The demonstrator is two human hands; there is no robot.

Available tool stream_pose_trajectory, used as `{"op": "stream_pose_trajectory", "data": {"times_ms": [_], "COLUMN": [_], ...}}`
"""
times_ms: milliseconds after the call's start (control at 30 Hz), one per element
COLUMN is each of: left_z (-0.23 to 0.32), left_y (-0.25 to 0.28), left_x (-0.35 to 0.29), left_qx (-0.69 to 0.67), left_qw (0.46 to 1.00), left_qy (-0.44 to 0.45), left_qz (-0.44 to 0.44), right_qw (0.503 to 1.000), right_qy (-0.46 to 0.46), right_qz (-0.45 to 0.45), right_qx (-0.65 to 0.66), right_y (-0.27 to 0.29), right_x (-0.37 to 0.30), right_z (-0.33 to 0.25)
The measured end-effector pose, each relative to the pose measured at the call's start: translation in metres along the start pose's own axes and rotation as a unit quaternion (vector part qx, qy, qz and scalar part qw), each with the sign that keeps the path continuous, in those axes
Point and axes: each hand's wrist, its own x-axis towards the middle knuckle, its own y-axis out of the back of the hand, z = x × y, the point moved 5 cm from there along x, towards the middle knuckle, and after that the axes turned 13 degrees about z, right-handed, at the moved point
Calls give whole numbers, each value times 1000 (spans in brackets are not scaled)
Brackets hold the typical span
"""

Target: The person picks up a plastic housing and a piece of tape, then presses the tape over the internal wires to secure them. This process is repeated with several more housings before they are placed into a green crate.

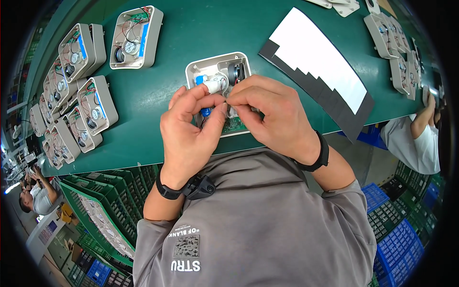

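Observation:
An off-white plastic housing lies open on the bench in front of me. Inside it are a round black speaker, a green circuit board and blue parts, partly covered by my hands. Over its middle, my left hand pinches with thumb and finger. Its fingertips meet those of my right hand, also pinched. Whatever small thing sits between them is too hidden to name. A white wrapping or cap shows at one left fingertip.
Several similar open housings with wires and speakers stand at the left, one further back. A white sheet on a black backing lies to the right. More housings are at far right, near another person's arm. Green crates stand below.

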Motion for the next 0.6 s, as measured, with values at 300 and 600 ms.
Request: {"op": "stream_pose_trajectory", "data": {"times_ms": [300, 600], "left_z": [1, 3], "left_y": [2, 6], "left_x": [2, 1], "left_qx": [-42, 51], "left_qw": [998, 976], "left_qy": [50, -213], "left_qz": [-6, 5], "right_qw": [1000, 998], "right_qy": [-21, 27], "right_qz": [-5, -26], "right_qx": [7, -53], "right_y": [3, 1], "right_x": [4, 10], "right_z": [-1, -5]}}
